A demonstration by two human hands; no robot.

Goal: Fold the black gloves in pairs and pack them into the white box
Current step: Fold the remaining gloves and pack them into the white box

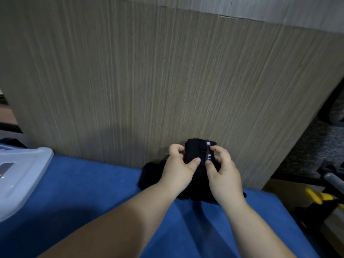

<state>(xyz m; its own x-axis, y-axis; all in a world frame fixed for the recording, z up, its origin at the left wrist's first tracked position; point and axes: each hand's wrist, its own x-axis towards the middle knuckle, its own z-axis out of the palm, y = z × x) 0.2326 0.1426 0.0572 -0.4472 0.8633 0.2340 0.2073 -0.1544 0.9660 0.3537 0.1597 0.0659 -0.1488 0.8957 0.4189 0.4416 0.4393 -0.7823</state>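
Note:
A bundle of black gloves (194,152) is held up just above the blue surface, near the wooden panel. My left hand (179,164) grips its left side with thumb and curled fingers. My right hand (220,170) pinches the right side, at a strap with white "5.1" lettering. More black gloves (150,175) lie in a heap on the blue surface under and behind my hands, partly hidden by my wrists. The white box (24,175) stands at the left edge, only partly in view.
A tall wood-grain panel (149,81) rises right behind the blue surface (89,192). At the right, off the surface, are a yellow-handled tool (316,197) and dark equipment on the floor.

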